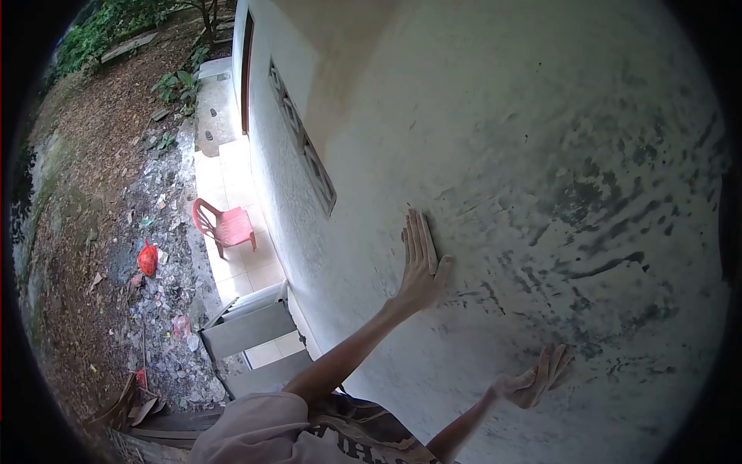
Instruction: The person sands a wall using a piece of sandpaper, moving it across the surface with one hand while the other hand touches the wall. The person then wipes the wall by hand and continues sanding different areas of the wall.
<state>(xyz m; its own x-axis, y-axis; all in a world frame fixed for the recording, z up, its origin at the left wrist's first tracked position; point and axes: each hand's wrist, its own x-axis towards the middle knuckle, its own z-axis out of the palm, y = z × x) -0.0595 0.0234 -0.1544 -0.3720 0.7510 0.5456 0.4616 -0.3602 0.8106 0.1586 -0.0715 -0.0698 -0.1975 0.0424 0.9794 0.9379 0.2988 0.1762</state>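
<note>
In the head view, the left hand (421,271) lies open and flat against the pale wall (371,193) with dark smudges, fingers extended, gripping nothing. The right hand (535,380) is open too, lower on the smudged surface — whether its whole palm touches is unclear. The wall fills the right side — a red plastic armchair (233,227) stands on tiles below.
</note>
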